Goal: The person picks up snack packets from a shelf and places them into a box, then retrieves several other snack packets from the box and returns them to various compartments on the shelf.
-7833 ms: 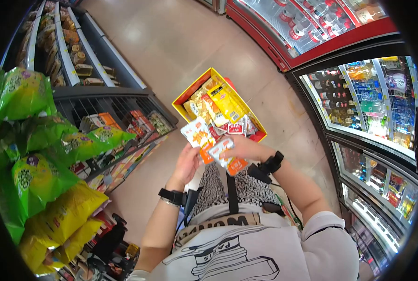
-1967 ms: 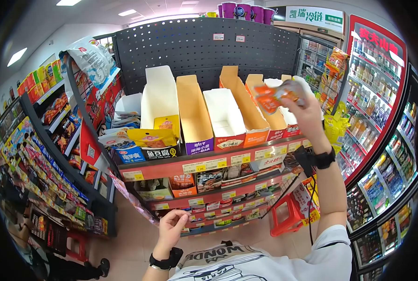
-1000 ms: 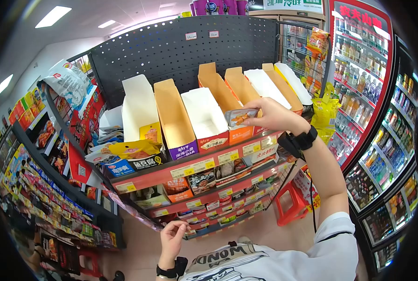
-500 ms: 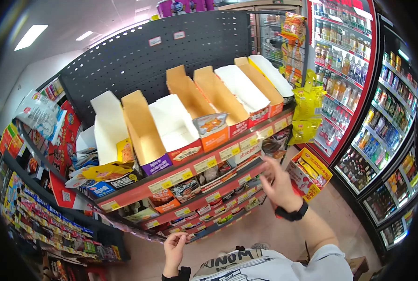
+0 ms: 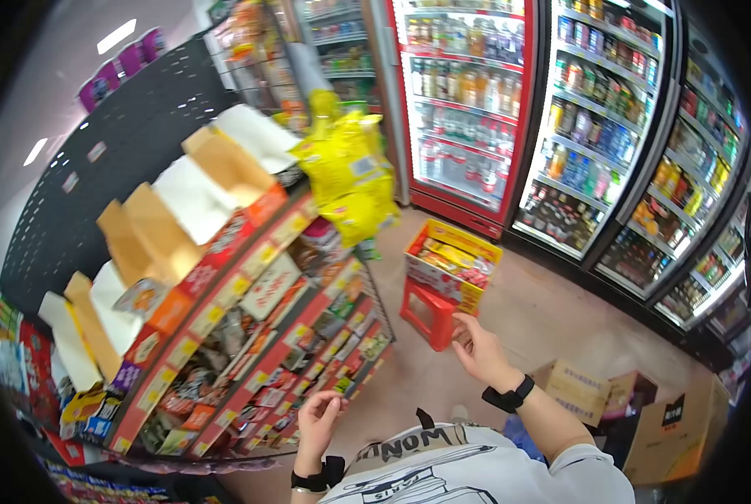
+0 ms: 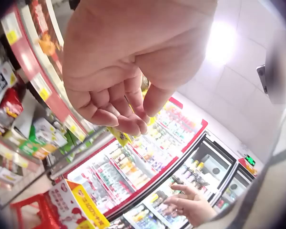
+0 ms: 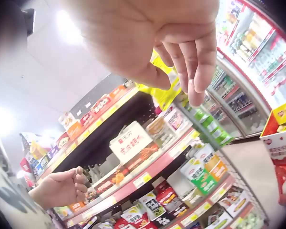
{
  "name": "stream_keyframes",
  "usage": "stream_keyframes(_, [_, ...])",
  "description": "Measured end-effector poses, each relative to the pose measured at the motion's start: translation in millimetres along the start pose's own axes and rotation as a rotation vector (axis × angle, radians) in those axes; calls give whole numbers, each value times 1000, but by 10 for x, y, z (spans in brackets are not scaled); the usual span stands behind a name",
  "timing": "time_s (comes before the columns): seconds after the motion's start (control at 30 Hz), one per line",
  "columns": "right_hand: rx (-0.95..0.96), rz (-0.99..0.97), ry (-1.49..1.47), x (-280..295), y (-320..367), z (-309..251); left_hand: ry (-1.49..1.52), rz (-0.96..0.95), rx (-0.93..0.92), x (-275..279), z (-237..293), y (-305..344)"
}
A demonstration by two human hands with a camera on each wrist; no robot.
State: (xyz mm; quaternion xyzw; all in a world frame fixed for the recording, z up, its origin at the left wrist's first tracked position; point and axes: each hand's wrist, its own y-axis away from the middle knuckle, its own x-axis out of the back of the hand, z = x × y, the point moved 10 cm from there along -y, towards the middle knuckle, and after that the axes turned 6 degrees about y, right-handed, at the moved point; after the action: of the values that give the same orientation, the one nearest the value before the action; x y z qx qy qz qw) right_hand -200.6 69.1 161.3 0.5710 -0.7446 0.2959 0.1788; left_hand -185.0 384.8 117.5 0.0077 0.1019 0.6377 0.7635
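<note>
Two empty hands show in the head view: right hand [image 5: 479, 349] reaches forward, fingers relaxed and apart, near the red stool [image 5: 430, 312] bearing the yellow snack box [image 5: 453, 265]; left hand [image 5: 319, 420] is raised, loosely curled. Left wrist view adds its bare palm. Right wrist view shows slack fingers above snack shelves [image 7: 148, 176].

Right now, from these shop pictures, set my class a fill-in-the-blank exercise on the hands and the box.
The yellow box of snacks stands on a ____ stool.
The right hand, open and nearest that stool, holds ____.
The left hand, loosely curled, wears a ____ wristband.
Missing words: red; nothing; black.
</note>
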Motion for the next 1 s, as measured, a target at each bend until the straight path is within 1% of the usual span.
stream_keyframes(0.03, [-5,27,16,168,32,154,-2,-23,20,-247,-38,-75])
stream_keyframes(0.1, [-51,56,35,464,135,520,-16,-150,-33,-792,-40,-205])
stream_keyframes(0.17, [-137,112,3,776,240,878,-26,-238,14,-1222,-118,-337])
stream_keyframes(0.2, [-189,119,1,895,299,1052,2,-255,21,-1384,-191,-411])
stream_keyframes(0.23, [-196,120,4,996,352,1194,29,-270,26,-1540,-244,-487])
stream_keyframes(0.3, [-311,134,-2,1155,493,1555,8,-287,48,-1838,-265,-601])
stream_keyframes(0.43, [-395,134,7,1361,621,1941,-38,-340,69,-2314,-236,-789])
stream_keyframes(0.47, [-403,143,-1,1379,632,2032,-27,-376,41,-2403,-245,-843])
stream_keyframes(0.53, [-423,143,-15,1371,597,2189,-30,-383,68,-2491,-318,-958])
stream_keyframes(0.63, [-466,122,-1,1272,520,2365,-57,-394,127,-2555,-396,-1155])
stream_keyframes(0.7, [-479,101,-50,1181,403,2453,-75,-394,160,-2591,-436,-1345])
stream_keyframes(0.77, [-502,69,-46,1113,279,2543,-85,-379,231,-2609,-538,-1568])
stream_keyframes(0.83, [-520,42,-41,1064,132,2619,-86,-384,256,-2632,-640,-1856])
stream_keyframes(0.93, [-564,16,-20,1083,-106,2754,-152,-486,223,-2715,-864,-2402])
stream_keyframes(1.0, [-582,-23,63,1085,-251,2880,-134,-478,269,-2734,-969,-2752])
